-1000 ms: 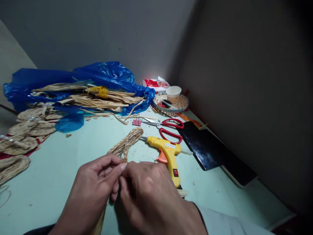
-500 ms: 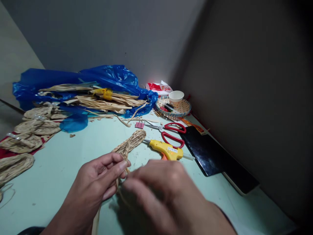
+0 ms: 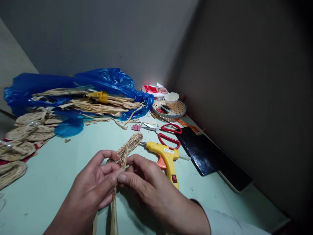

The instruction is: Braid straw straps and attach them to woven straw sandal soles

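Note:
A braid of dried straw-coloured fibre (image 3: 130, 145) rises from between my hands, its looped upper end leaning to the right above the table. My left hand (image 3: 99, 179) pinches it from the left with thumb and fingers. From the right, my right hand (image 3: 144, 181) closes thumb and forefinger on the same braid, the thumbs nearly touching. Loose flat strands (image 3: 114, 212) hang down below the fingers. Just beyond my right hand lies a yellow glue gun (image 3: 162, 151) with an orange trigger, partly covered by that hand.
Red-handled scissors (image 3: 168, 129) and a pink binder clip (image 3: 136, 127) lie behind the glue gun. A black tablet-like slab (image 3: 202, 150) is at right. Fibre bundles (image 3: 102, 106) rest on a blue plastic bag (image 3: 44, 81). Finished braided pieces (image 3: 30, 133) sit left; a woven basket (image 3: 181, 109) holds a white cup (image 3: 171, 97).
My right hand, blurred before, has moved up and left against the braid and now pinches it beside my left thumb. More of the glue gun shows. The view has shifted slightly.

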